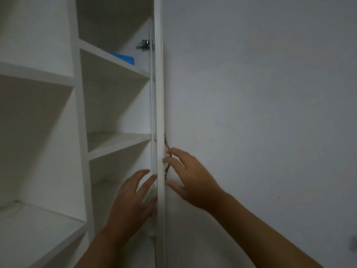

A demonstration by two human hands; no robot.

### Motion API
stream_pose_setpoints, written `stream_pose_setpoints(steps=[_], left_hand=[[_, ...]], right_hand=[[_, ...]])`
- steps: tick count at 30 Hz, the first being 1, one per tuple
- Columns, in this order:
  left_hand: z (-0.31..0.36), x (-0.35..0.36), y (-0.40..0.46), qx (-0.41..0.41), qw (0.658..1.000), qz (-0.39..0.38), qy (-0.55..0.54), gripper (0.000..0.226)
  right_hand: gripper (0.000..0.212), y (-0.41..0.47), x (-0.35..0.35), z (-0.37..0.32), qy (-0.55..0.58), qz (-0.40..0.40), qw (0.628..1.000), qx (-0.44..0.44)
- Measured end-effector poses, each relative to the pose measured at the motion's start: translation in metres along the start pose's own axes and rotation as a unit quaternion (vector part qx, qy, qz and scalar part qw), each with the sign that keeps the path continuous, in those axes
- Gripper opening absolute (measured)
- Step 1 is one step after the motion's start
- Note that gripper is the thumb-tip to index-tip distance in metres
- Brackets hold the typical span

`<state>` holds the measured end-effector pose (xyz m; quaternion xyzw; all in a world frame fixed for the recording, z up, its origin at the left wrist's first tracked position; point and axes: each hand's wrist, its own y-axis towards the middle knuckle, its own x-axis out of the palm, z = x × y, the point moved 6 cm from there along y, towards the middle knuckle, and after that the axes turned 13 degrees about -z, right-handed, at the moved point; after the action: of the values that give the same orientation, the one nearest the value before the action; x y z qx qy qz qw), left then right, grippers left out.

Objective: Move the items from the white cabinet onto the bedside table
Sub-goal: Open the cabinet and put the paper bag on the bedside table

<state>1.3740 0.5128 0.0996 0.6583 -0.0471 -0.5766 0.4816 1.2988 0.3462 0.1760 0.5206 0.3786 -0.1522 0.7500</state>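
Blue item (123, 57) flat on upper shelf (116, 60), long axis perhaps front-to-back

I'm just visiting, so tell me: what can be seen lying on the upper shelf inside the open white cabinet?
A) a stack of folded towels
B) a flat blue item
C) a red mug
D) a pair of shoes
B: a flat blue item lies on the upper shelf of the white cabinet, near the hinge; the lower shelves show nothing on them.

left hand (133, 198): bare | right hand (190, 177): bare | forearms: seemingly sleeveless in dim light
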Motion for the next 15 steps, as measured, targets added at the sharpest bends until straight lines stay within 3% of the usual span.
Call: stream_pose_setpoints(steps=[6, 15], left_hand=[[0.020, 0.018, 0.017, 0.033, 0.999, -0.008, -0.010, 0.063], [0.035, 0.050, 0.051, 0.058, 0.998, 0.003, -0.020, 0.062]], right_hand=[[0.063, -0.004, -0.013, 0.006, -0.080, -0.005, 0.996, -0.028], [0.061, -0.027, -0.004, 0.050, -0.149, -0.003, 0.989, 0.011]])
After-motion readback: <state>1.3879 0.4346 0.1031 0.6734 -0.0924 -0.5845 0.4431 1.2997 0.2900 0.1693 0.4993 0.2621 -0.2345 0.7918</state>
